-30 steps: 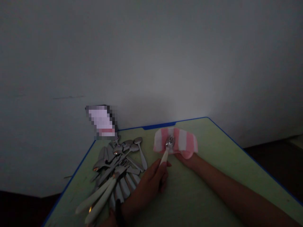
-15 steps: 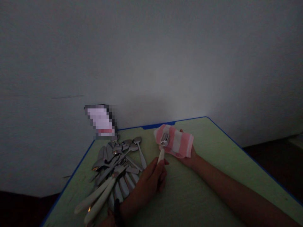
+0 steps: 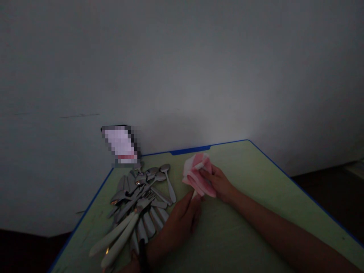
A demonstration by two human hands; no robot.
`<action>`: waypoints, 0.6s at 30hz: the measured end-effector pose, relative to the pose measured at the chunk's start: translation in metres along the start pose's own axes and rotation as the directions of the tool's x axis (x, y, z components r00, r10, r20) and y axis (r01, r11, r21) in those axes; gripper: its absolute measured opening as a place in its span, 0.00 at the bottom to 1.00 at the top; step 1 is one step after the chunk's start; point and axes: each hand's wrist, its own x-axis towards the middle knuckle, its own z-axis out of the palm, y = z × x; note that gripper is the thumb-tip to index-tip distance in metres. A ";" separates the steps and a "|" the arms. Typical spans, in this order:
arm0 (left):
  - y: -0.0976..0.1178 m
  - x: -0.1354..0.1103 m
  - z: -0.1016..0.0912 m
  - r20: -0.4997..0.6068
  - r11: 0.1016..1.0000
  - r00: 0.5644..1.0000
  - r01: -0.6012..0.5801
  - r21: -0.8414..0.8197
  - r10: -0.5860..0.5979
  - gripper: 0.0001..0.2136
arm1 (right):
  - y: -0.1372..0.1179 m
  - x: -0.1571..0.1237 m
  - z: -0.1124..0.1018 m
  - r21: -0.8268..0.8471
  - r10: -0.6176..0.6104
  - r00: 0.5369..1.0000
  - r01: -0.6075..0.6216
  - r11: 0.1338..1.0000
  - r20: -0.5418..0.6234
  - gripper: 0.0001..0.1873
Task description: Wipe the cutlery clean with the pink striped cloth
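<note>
My left hand pinches the white handle of a fork, whose metal head is now hidden. My right hand is closed on a pink and white striped cloth, folded around the fork's head. Both hands meet near the middle of a light green table with a blue rim. The scene is dim.
A heap of spoons, forks and white-handled knives lies on the table's left side, close to my left wrist. A blurred-out upright object stands at the table's far left corner. A plain wall rises right behind the table.
My right hand has turned over and closed the striped cloth round the fork's head, which showed on top of the cloth before. The left hand has stayed on the handle.
</note>
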 end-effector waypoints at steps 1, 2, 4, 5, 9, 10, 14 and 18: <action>0.000 0.000 0.001 -0.009 1.000 1.000 0.000 -0.001 0.000 0.15 | 0.001 0.000 0.001 0.012 -0.025 1.000 0.025 1.000 -0.018 0.14; -0.001 0.000 0.002 -0.021 1.000 1.000 -0.005 -0.003 0.005 0.15 | 0.001 0.001 0.001 0.022 -0.055 0.997 0.056 0.998 -0.046 0.15; -0.002 0.000 0.003 -0.027 1.000 1.000 -0.012 -0.010 0.012 0.15 | 0.003 0.003 0.002 0.025 -0.106 0.987 0.109 0.994 -0.125 0.15; -0.003 -0.001 0.003 -0.025 1.000 1.000 -0.016 -0.015 0.015 0.15 | 0.004 0.004 0.002 0.021 -0.119 0.979 0.124 0.992 -0.165 0.16; -0.010 0.000 0.003 -0.037 0.999 0.999 -0.032 -0.025 0.031 0.15 | 0.004 0.009 0.001 0.120 -0.066 0.973 0.094 0.988 -0.223 0.18; -0.012 0.000 0.004 -0.048 0.998 0.998 -0.044 -0.036 0.042 0.15 | 0.004 0.009 0.000 0.176 -0.029 0.978 0.066 0.982 -0.207 0.18; -0.016 0.001 0.004 -0.061 0.992 0.996 -0.073 -0.105 0.067 0.15 | 0.002 0.009 -0.002 0.318 0.100 0.983 -0.047 0.947 -0.153 0.13; -0.011 -0.001 0.003 -0.037 0.997 0.998 -0.061 -0.051 0.059 0.14 | 0.006 0.007 -0.005 0.282 0.149 0.987 -0.127 0.951 -0.060 0.13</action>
